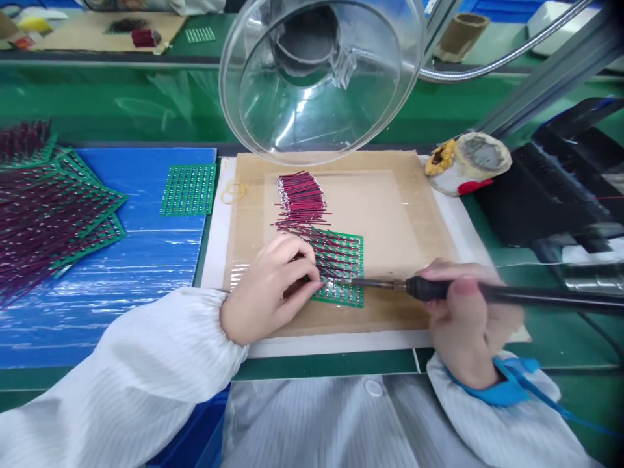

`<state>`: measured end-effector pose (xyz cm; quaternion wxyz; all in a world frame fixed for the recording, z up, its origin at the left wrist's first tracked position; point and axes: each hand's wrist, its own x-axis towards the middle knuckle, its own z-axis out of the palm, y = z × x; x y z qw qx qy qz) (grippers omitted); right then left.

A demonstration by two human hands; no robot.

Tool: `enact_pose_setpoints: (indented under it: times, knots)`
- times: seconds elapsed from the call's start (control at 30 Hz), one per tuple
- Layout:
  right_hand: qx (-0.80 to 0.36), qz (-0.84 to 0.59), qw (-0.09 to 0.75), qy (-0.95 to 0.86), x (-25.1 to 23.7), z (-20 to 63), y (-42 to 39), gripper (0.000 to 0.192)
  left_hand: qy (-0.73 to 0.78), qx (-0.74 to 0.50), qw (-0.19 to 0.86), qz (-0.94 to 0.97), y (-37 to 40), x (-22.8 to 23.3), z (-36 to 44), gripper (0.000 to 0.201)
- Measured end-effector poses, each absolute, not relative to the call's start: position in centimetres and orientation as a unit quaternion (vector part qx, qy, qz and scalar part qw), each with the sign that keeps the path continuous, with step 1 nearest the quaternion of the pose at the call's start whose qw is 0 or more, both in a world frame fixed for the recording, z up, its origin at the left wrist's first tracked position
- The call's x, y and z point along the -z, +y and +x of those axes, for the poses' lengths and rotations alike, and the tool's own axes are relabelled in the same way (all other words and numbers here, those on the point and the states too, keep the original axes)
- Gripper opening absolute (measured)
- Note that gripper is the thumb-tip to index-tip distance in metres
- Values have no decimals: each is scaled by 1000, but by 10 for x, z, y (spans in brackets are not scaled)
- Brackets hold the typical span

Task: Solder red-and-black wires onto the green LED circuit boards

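Your left hand (270,286) lies on the cardboard mat (390,214), fingers curled and pinching a wire against the green board (348,260) at its left edge. Your right hand (463,318) is closed around the dark handle of the soldering iron (439,288), which lies nearly level, its tip touching the lower row of the board just beside your left fingertips. Red and black wires already stand along the board, and a loose bundle of wires (299,195) lies on the mat just behind it. A clear dome (322,71) hangs above the mat's far edge. A sponge holder (468,162) sits at the mat's far right corner. On the blue sheet (136,260) to your left lie a bare board (189,188) and, farther left, a stack of wired boards (49,201).
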<state>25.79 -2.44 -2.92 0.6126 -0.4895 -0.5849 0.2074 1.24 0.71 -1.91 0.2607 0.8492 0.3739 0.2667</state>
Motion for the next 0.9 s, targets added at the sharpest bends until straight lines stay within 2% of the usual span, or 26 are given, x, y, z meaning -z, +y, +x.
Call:
enact_pose_setpoints:
  times: [0.17,0.57,0.7,0.9]
  knots:
    - [-235,-444,557,-661,33,259,-26,16,384,-259,264,846,7,21,12,10]
    - [-258,-438,512,-693,34,261,-27,15,383,-262,253,849,6,22,13,10]
    - [-250,-430,512,-701,33,258,-25,16,384,-259,248,851,6,22,13,10]
    - [-198,-446,577,-655,34,254,-24,13,385,-263,246,850,6,23,13,10]
